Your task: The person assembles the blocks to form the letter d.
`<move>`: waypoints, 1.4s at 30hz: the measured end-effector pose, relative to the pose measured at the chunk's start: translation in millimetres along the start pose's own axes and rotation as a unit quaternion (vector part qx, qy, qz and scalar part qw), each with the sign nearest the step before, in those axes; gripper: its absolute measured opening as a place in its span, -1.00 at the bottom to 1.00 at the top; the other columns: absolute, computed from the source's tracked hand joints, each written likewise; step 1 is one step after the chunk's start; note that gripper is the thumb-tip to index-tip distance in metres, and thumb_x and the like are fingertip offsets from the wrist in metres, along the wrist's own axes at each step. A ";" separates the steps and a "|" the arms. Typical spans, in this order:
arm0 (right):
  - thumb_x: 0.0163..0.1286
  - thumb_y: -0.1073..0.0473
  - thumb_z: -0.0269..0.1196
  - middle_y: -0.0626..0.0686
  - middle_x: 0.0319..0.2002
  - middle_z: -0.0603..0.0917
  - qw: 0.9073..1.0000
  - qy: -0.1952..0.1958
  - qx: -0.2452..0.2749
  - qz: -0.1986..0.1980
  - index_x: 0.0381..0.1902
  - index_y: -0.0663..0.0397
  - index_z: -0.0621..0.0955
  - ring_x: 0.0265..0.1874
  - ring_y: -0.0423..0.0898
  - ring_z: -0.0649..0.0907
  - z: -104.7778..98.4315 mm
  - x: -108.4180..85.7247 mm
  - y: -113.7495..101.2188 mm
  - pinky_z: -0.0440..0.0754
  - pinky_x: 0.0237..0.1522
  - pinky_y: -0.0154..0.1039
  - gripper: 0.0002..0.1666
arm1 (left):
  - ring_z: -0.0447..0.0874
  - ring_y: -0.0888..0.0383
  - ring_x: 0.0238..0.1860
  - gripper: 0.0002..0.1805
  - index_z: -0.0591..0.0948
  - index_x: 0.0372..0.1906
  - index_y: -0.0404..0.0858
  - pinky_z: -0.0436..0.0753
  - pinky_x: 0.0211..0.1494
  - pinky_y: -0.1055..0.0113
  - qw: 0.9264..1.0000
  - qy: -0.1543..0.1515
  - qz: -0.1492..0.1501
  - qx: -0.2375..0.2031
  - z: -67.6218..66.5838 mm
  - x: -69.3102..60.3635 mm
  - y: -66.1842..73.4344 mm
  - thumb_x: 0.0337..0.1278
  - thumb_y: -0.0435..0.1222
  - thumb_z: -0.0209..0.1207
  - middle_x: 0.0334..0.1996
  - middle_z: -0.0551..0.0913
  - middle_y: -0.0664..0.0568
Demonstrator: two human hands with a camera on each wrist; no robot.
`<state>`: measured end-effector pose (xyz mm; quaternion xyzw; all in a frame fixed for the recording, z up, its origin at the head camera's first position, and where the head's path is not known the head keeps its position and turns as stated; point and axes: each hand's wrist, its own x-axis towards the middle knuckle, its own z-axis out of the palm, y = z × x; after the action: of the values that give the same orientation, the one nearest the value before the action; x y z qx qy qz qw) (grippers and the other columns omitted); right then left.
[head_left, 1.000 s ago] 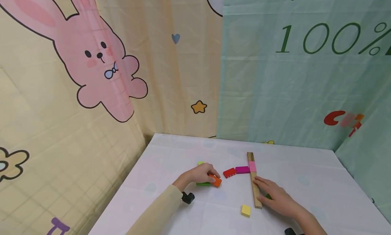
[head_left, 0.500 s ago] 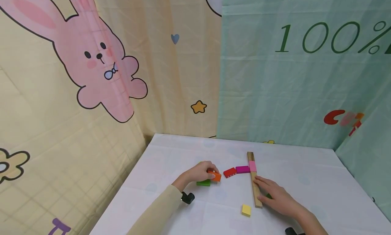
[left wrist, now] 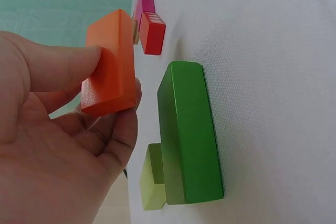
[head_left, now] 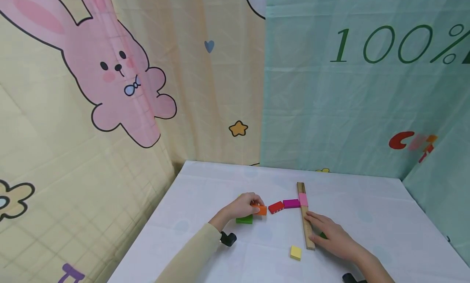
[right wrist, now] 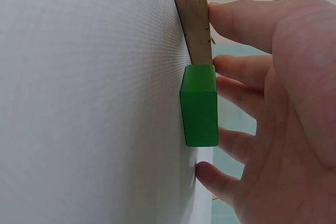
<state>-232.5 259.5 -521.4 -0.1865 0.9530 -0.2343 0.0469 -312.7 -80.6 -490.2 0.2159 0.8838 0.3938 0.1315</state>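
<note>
My left hand [head_left: 242, 206] pinches an orange block [left wrist: 111, 69] between thumb and fingers, just left of a red block [head_left: 276, 208] with white marks. The red block meets a magenta block [head_left: 291, 203], which reaches a long wooden bar [head_left: 307, 228]. A pink block [head_left: 302, 199] lies at the bar's far part. My right hand [head_left: 335, 240] rests its fingertips along the bar's right side, fingers extended. Beside that hand sits a green block [right wrist: 200, 114], partly hidden from the head view. Another green block [left wrist: 191, 135] lies near my left hand.
A pale yellow-green block [left wrist: 153, 184] stands behind the left green block, mostly covered by my hand in the head view. Near the bar's front end lies a yellow block [head_left: 295, 252]. Printed curtains [head_left: 205, 91] rise behind the white table [head_left: 198, 181].
My left hand has raised the orange block off its place by the green block and turned it more level, slightly farther back. My right hand and the bar have stayed put.
</note>
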 end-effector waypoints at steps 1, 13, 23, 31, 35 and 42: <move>0.37 -0.30 0.26 0.08 0.48 0.33 1.000 -0.001 0.000 -0.001 0.49 -0.08 0.39 0.41 0.24 0.31 -0.1 0.1 0.1 0.35 0.21 0.41 -0.15 | 0.50 0.18 -0.14 -0.83 0.70 -0.10 -0.07 0.58 -0.05 0.32 1.000 0.002 0.001 0.001 0.0 0.6 -0.3 0.30 -0.36 0.25 -0.20 0.58 0.19; 0.36 -0.30 0.26 0.06 0.47 0.34 1.000 0.000 0.001 -0.001 0.49 -0.09 0.39 0.41 0.23 0.31 -0.5 -0.8 0.0 0.33 0.21 0.42 -0.16 | 0.48 0.18 -0.21 -0.85 0.70 -0.12 -0.09 0.55 -0.15 0.35 1.000 0.012 0.012 -0.011 5.1 3.2 -1.3 0.29 -0.37 0.25 -0.28 0.55 0.15; 0.37 -0.29 0.26 0.05 0.48 0.32 1.000 -0.001 0.006 0.006 0.50 -0.10 0.39 0.42 0.22 0.30 0.5 -0.5 -0.4 0.32 0.22 0.42 -0.16 | 0.47 0.15 -0.27 -0.86 0.70 -0.14 -0.12 0.49 -0.21 0.33 0.999 0.017 0.005 -0.028 8.3 2.7 -0.5 0.27 -0.39 0.26 -0.37 0.53 0.09; 0.36 -0.30 0.26 0.07 0.48 0.32 1.000 0.000 0.004 0.001 0.50 -0.09 0.38 0.42 0.24 0.29 -1.1 -1.7 -1.7 0.32 0.22 0.42 -0.15 | 0.47 0.13 -0.26 -0.86 0.70 -0.18 -0.16 0.50 -0.21 0.32 0.998 0.037 -0.018 -0.038 13.7 3.9 0.1 0.22 -0.42 0.27 -0.36 0.53 0.07; 0.35 -0.30 0.27 0.07 0.48 0.32 1.000 0.001 0.003 0.001 0.49 -0.10 0.39 0.42 0.24 0.30 -1.3 -2.1 -2.3 0.34 0.22 0.41 -0.14 | 0.46 0.13 -0.25 -0.86 0.70 -0.20 -0.16 0.51 -0.21 0.31 0.998 0.045 -0.030 -0.039 16.7 6.6 -1.6 0.19 -0.43 0.28 -0.35 0.53 0.06; 0.36 -0.29 0.27 0.08 0.48 0.33 1.000 0.001 0.000 0.003 0.49 -0.08 0.39 0.42 0.24 0.31 -1.1 -2.0 -3.3 0.35 0.22 0.41 -0.15 | 0.48 0.13 -0.29 -0.89 0.70 -0.22 -0.17 0.53 -0.24 0.32 0.997 0.057 -0.045 -0.018 20.0 7.0 1.1 0.19 -0.42 0.28 -0.37 0.54 0.07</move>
<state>-229.8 258.1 -518.9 -0.1836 0.9535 -0.2343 0.0466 -310.4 -63.7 -502.9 0.1509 0.8914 0.4150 0.1021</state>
